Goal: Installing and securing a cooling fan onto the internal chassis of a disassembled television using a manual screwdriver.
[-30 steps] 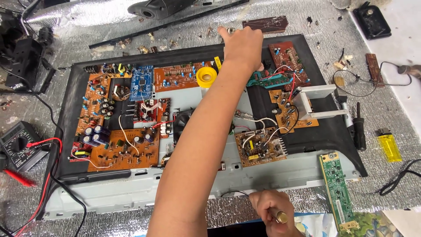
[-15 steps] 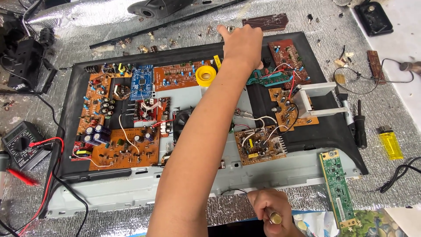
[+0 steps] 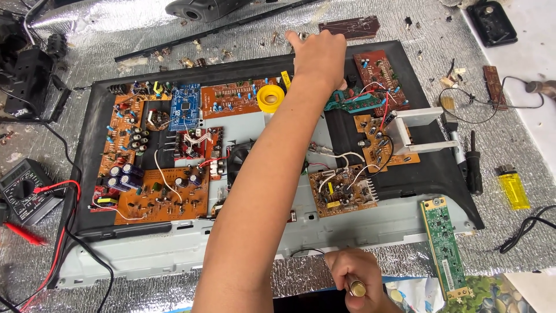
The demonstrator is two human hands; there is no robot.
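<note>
An opened flat electronics chassis with a black frame point(image 3: 87, 174) lies on foil-covered matting and holds several orange circuit boards point(image 3: 156, 197) and a blue board point(image 3: 185, 107). My left arm stretches across it. My left hand point(image 3: 319, 53) rests at the frame's far rim, fingers curled and index finger out; its palm side is hidden. A yellow roll point(image 3: 270, 97) sits just left of that forearm. My right hand point(image 3: 354, 277) is at the near edge, closed around a tool handle with a brass-coloured end point(image 3: 357, 288).
A multimeter point(image 3: 20, 191) with red and black leads lies at the left. On the right are a green strip board point(image 3: 443, 246), a black screwdriver point(image 3: 474, 165) and a yellow lighter point(image 3: 514, 186). A brown board point(image 3: 349, 27) lies beyond the frame.
My left hand has edged slightly farther along the far rim. My right hand keeps hold of the tool in the same place.
</note>
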